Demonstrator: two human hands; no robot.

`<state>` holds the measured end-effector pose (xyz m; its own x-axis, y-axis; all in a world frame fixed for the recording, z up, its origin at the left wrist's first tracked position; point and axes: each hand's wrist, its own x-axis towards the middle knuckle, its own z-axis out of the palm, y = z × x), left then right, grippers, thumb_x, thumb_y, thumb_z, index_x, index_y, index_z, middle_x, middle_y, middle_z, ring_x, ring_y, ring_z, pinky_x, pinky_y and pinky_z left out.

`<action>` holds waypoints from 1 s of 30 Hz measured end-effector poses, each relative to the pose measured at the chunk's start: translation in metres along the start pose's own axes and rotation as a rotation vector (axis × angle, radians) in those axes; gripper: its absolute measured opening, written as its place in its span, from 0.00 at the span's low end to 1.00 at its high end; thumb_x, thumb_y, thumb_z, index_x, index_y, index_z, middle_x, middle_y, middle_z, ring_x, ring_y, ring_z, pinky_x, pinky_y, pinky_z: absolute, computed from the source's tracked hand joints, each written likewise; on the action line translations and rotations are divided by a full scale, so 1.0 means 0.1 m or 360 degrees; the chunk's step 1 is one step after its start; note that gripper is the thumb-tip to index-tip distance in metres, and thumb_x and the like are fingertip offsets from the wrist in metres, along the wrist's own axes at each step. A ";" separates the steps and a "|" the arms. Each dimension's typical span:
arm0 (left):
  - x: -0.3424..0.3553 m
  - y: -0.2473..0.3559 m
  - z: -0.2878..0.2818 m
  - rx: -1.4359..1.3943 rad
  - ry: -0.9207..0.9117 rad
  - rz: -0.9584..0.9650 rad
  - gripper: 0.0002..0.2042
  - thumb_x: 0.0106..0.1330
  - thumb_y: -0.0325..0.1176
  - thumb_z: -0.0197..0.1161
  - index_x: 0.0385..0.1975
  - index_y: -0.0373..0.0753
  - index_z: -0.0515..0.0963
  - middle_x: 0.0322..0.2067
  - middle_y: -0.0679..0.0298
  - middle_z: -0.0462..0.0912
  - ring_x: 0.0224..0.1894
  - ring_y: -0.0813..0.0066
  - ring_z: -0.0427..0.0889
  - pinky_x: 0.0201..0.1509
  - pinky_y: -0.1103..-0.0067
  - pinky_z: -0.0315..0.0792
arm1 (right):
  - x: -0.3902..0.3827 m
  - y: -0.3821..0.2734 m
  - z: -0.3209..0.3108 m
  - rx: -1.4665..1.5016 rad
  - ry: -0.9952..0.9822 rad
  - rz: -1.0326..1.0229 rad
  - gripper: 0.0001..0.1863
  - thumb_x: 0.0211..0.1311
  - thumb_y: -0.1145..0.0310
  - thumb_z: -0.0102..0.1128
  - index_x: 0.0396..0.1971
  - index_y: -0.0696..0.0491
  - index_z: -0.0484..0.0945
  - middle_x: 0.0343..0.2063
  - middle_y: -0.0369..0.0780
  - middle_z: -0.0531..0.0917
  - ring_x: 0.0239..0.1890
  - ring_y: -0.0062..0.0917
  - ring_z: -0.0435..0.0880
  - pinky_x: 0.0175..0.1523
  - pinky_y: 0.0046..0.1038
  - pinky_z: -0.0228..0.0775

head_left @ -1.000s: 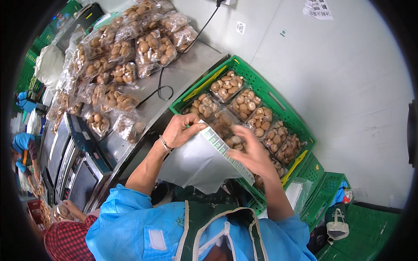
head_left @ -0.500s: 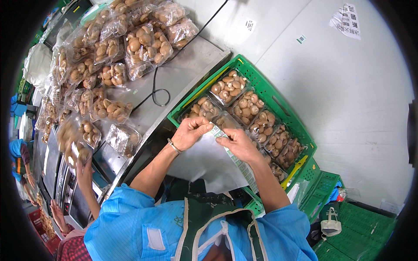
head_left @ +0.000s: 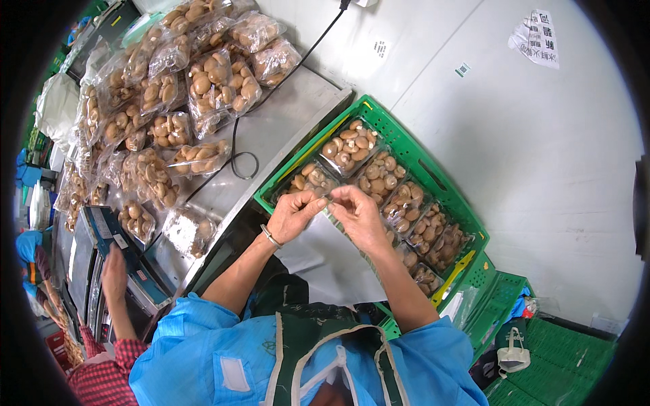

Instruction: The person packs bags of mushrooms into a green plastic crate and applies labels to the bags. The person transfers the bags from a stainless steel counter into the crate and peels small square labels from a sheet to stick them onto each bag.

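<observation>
My left hand (head_left: 296, 216) and my right hand (head_left: 360, 218) meet over the near side of a green crate (head_left: 439, 169). Between them they hold a white sheet of stickers (head_left: 325, 260), which hangs down in front of me. Both thumbs and forefingers are pinched close together at its upper corner. A green printed strip runs along its right edge, now seen nearly edge-on. Clear packs of brown mushrooms (head_left: 349, 147) fill the crate in rows behind my hands; my right hand hides some of them.
A heap of wrapped mushroom packs (head_left: 213, 84) covers the steel table (head_left: 284, 111) at left, where a black cable (head_left: 234, 145) lies. A co-worker's hand (head_left: 114, 271) is over a machine (head_left: 145, 277). More green crates (head_left: 558, 358) stand at right.
My hands have drawn together at the sheet's corner, and its printed strip has turned edge-on. The co-worker's hand no longer holds a mushroom pack; a pack now lies on the heap's near side.
</observation>
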<state>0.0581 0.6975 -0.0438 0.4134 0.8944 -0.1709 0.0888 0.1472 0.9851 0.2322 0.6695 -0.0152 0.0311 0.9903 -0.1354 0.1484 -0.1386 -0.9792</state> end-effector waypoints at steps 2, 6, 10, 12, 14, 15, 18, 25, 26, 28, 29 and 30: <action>0.04 -0.04 0.00 0.0026 0.0018 -0.0040 0.16 0.67 0.41 0.61 0.19 0.41 0.70 0.18 0.80 0.63 0.22 0.90 0.58 0.24 0.86 0.55 | 0.04 0.04 -0.01 -0.0084 -0.0012 -0.0019 0.04 0.56 0.77 0.62 0.31 0.58 0.76 0.28 0.38 0.80 0.27 0.18 0.78 0.31 0.21 0.70; 0.18 -0.08 -0.03 -0.0103 0.0022 -0.0177 0.17 0.67 0.42 0.60 0.19 0.40 0.70 0.18 0.80 0.63 0.22 0.90 0.58 0.24 0.86 0.55 | 0.20 0.12 0.03 -0.0382 0.0138 -0.0569 0.04 0.54 0.78 0.61 0.29 0.58 0.75 0.27 0.37 0.78 0.26 0.18 0.76 0.32 0.22 0.68; 0.38 -0.19 -0.09 -0.0107 0.0111 -0.0107 0.17 0.68 0.41 0.59 0.20 0.39 0.69 0.17 0.77 0.61 0.22 0.88 0.57 0.24 0.84 0.56 | 0.61 0.17 -0.16 0.0077 -0.0033 -0.0250 0.02 0.56 0.77 0.59 0.28 0.58 0.76 0.27 0.35 0.78 0.29 0.17 0.75 0.35 0.23 0.67; 0.45 -0.33 -0.13 -0.0050 0.0148 -0.0094 0.15 0.68 0.39 0.58 0.22 0.36 0.71 0.17 0.75 0.63 0.23 0.86 0.60 0.26 0.83 0.60 | 1.02 0.26 -0.35 0.0039 0.0072 0.0096 0.01 0.57 0.76 0.57 0.28 0.57 0.77 0.26 0.34 0.80 0.32 0.15 0.76 0.39 0.19 0.67; 0.47 -0.33 -0.12 -0.0022 0.0169 -0.0078 0.14 0.68 0.39 0.58 0.24 0.35 0.73 0.18 0.74 0.65 0.24 0.86 0.62 0.28 0.83 0.62 | 1.49 0.66 -0.61 -0.0346 0.0198 -0.0105 0.03 0.57 0.74 0.58 0.29 0.58 0.77 0.27 0.38 0.81 0.32 0.21 0.78 0.39 0.25 0.69; 0.47 -0.34 -0.12 -0.0006 0.0179 -0.0068 0.13 0.68 0.39 0.58 0.25 0.35 0.74 0.19 0.74 0.67 0.25 0.86 0.63 0.29 0.83 0.63 | 1.71 0.93 -0.73 -0.0610 0.0325 -0.0153 0.04 0.57 0.73 0.58 0.30 0.59 0.76 0.28 0.44 0.81 0.33 0.31 0.80 0.41 0.31 0.69; 0.40 -0.32 -0.20 -0.0071 0.0175 -0.0091 0.11 0.67 0.36 0.59 0.28 0.34 0.75 0.21 0.73 0.69 0.26 0.86 0.65 0.31 0.85 0.65 | 2.07 1.19 -0.76 -0.1007 0.0413 -0.0127 0.04 0.56 0.73 0.56 0.29 0.58 0.74 0.30 0.47 0.82 0.34 0.45 0.80 0.40 0.39 0.70; 0.34 -0.31 -0.29 -0.0157 0.0257 -0.0044 0.10 0.68 0.34 0.58 0.29 0.34 0.74 0.22 0.74 0.70 0.28 0.87 0.65 0.32 0.85 0.64 | 2.23 1.10 -0.69 -0.1565 0.0361 0.0096 0.10 0.57 0.70 0.55 0.39 0.54 0.72 0.31 0.52 0.81 0.37 0.49 0.80 0.40 0.43 0.71; 0.35 -0.30 -0.30 -0.0158 0.0275 -0.0027 0.10 0.68 0.34 0.58 0.29 0.34 0.74 0.22 0.74 0.70 0.28 0.87 0.64 0.32 0.85 0.64 | 2.18 1.09 -0.68 -0.1464 0.0434 0.0007 0.11 0.58 0.69 0.56 0.40 0.55 0.72 0.31 0.49 0.82 0.36 0.44 0.81 0.40 0.41 0.72; 0.36 -0.31 -0.30 -0.0161 0.0322 0.0008 0.10 0.69 0.34 0.58 0.28 0.34 0.73 0.22 0.75 0.69 0.27 0.87 0.63 0.31 0.86 0.63 | 1.88 0.93 -0.61 -0.0880 0.0263 0.0074 0.13 0.59 0.66 0.58 0.41 0.57 0.73 0.30 0.43 0.81 0.35 0.33 0.81 0.40 0.35 0.72; 0.38 -0.32 -0.28 -0.0170 0.0357 0.0017 0.10 0.69 0.34 0.58 0.28 0.34 0.73 0.22 0.75 0.69 0.27 0.87 0.63 0.31 0.86 0.63 | 1.60 0.70 -0.52 -0.0399 0.0019 0.0225 0.15 0.60 0.64 0.60 0.41 0.58 0.73 0.30 0.39 0.81 0.34 0.27 0.80 0.40 0.31 0.72; 0.39 -0.31 -0.25 -0.0174 0.0386 0.0022 0.10 0.69 0.34 0.58 0.28 0.34 0.73 0.22 0.75 0.69 0.27 0.87 0.63 0.31 0.86 0.63 | 1.29 0.43 -0.45 -0.0203 -0.0290 0.0383 0.15 0.59 0.65 0.61 0.41 0.57 0.74 0.31 0.37 0.80 0.35 0.23 0.78 0.39 0.29 0.71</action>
<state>0.0485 0.7387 -0.0809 0.1834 0.9698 -0.1607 -0.0193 0.1670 0.9858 0.2876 0.7909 -0.0684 -0.0954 0.9128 -0.3971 0.2815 -0.3579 -0.8903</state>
